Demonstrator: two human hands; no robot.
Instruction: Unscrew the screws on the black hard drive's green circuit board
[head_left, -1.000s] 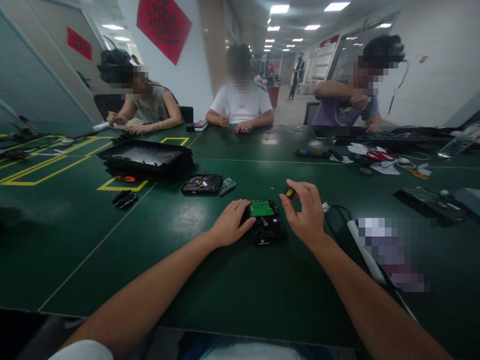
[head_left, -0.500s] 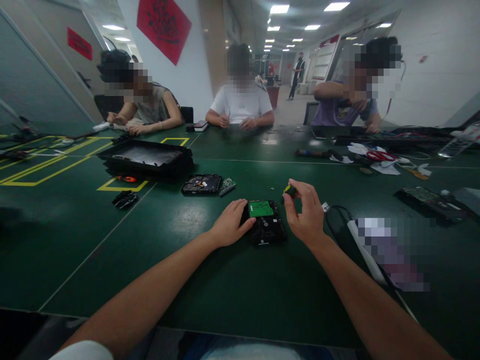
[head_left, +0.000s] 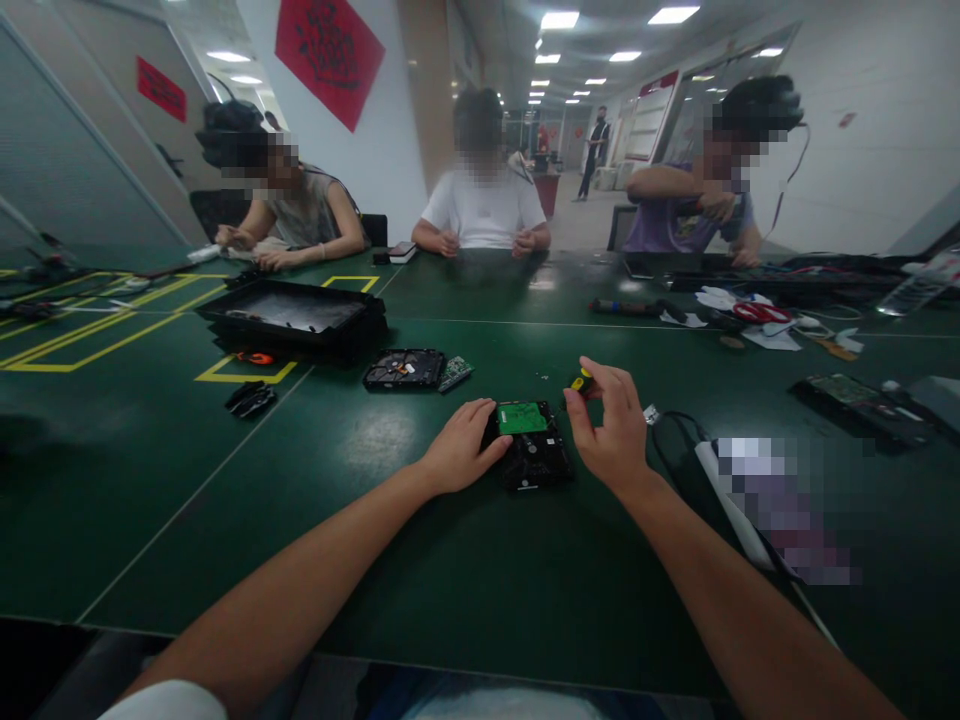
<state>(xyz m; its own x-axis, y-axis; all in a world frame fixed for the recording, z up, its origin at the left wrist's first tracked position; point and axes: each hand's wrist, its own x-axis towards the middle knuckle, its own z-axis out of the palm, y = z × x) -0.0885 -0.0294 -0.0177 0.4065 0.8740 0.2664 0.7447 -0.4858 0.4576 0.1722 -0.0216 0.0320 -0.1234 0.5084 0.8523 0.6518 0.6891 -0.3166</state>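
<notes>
Two bare hands work over a black hard drive (head_left: 536, 460) that lies flat on the green table (head_left: 360, 570), straight in front of the person wearing the camera. The left hand (head_left: 465, 447) rests on the drive's left side, its thumb reaching over the dark casing and its fingers lying by the far left corner; the grip there is apart, thumb clear of the fingers. The right hand (head_left: 611, 425), just beside the drive's right far corner, has its grip closed on a small black and yellow tool (head_left: 580, 382), pinched between thumb and fingertips. A green circuit board (head_left: 523, 417) covers the far part of the casing

Farther off to the left I can see an opened drive (head_left: 403, 369) with a loose circuit board (head_left: 455, 373) just beside it, then a stack of black trays (head_left: 292, 312) and a dark bundle (head_left: 251, 398) nearer the edge. Over to the right, a black cable (head_left: 675, 415) curls near a white bar (head_left: 731, 505), and beyond it lies another drive-like box (head_left: 862, 410). White scraps (head_left: 772, 335) sit around a red loop (head_left: 763, 312). Three people are seated across the table, the middle one in a white shirt (head_left: 484, 210)
</notes>
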